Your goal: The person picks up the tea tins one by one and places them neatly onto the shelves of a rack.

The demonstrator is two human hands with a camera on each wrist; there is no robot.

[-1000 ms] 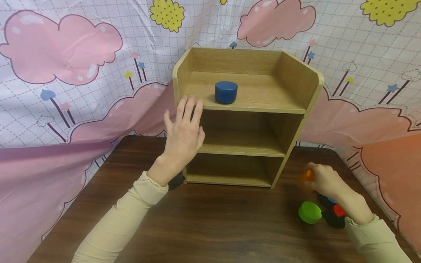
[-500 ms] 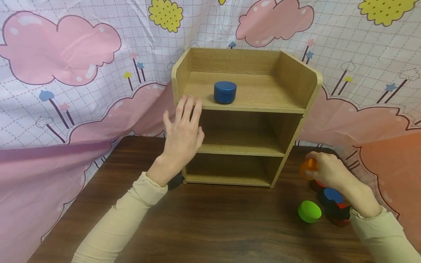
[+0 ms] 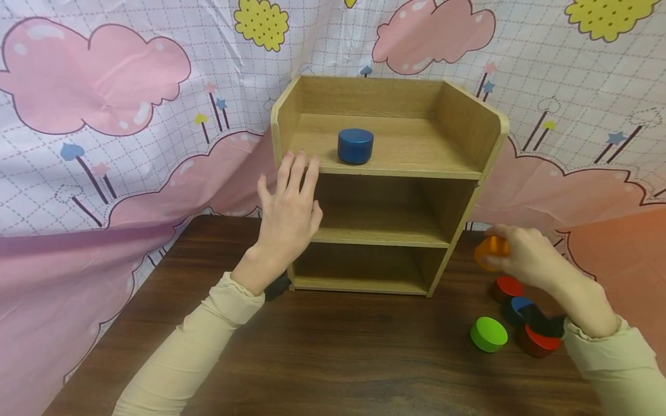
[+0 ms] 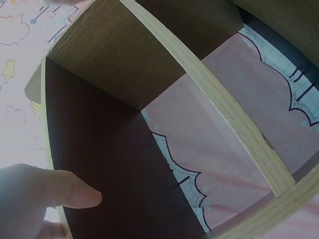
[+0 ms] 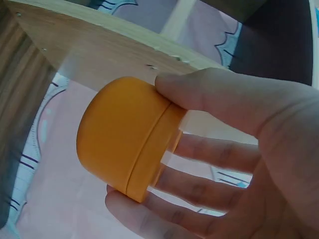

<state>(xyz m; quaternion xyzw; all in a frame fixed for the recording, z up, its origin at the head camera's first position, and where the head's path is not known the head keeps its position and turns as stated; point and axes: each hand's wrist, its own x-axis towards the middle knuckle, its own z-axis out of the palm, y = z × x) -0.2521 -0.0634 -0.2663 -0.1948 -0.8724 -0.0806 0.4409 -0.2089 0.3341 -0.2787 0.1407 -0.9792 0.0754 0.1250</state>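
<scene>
Container, smooth, orange & cylindrical, is mid-air R of tan wood-look 3-tier shelf, gripped by R hand, & might slip if hold loosens, w/ L hand spread ~straight at shelf's L edge, no grip visible.

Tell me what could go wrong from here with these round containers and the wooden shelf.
The orange container, held above the table by the right hand, could slip, or come apart if its seam marks a lid. The blue container sits near the front edge of the shelf's top tier, close to the left hand, so a nudge might send it off. Lowering the right sleeve might knock the nearer red container.
</scene>
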